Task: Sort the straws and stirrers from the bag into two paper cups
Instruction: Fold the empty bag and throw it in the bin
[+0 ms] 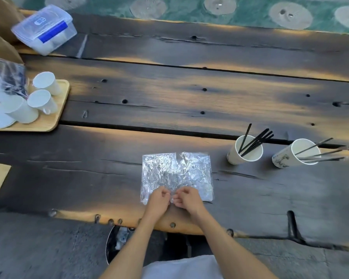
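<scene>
A crinkled clear plastic bag point(176, 174) lies flat on the dark wooden table near its front edge. My left hand point(158, 199) and my right hand point(186, 199) meet at the bag's near edge, each pinching the plastic there. To the right stand two paper cups. The nearer white cup point(244, 152) holds several black stirrers point(255, 140) leaning right. The patterned cup point(292, 154) further right holds several thin dark straws point(322, 154) leaning out to the right. Nothing dark shows inside the bag.
A wooden tray point(56, 115) at the left carries several overturned white cups point(41, 98) and another plastic bag point(5, 77). A clear lidded box point(44, 29) sits at the back left. A bin point(117, 242) stands under the table's front edge.
</scene>
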Tool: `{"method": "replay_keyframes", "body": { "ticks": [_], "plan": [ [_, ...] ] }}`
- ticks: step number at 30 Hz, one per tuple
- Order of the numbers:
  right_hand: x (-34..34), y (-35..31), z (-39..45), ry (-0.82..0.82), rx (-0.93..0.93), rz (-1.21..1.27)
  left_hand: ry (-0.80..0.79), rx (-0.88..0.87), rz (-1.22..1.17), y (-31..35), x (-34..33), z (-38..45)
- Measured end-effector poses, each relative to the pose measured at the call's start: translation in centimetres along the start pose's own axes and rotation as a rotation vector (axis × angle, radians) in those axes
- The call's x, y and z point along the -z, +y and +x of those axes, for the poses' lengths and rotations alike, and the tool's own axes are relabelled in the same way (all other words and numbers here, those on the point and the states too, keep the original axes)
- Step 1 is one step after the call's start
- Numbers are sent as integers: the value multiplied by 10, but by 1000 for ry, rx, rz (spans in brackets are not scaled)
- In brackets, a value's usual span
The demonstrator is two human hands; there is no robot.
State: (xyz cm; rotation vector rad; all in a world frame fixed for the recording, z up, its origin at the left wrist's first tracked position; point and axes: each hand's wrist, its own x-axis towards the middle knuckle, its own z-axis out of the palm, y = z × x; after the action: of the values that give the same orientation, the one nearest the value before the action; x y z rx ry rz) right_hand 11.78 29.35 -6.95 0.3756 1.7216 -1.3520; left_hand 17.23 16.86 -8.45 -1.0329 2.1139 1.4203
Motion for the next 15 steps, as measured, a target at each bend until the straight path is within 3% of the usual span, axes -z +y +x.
{"method": "replay_keyframes", "body": {
  "ticks": [5, 10, 13, 15],
  "plan": [
    [54, 9, 5, 279, -112, 174, 156, 261, -408, -9, 28, 2],
    [87, 14, 10, 445, -208, 140, 159, 378, -592, -15, 43, -2],
    [101, 14, 16, 641, -148, -83, 192, 310, -433, -6, 41, -4],
    [101, 1, 16, 693, -85, -227, 286, 98, -107, 5, 35, -7]
  ]
}}
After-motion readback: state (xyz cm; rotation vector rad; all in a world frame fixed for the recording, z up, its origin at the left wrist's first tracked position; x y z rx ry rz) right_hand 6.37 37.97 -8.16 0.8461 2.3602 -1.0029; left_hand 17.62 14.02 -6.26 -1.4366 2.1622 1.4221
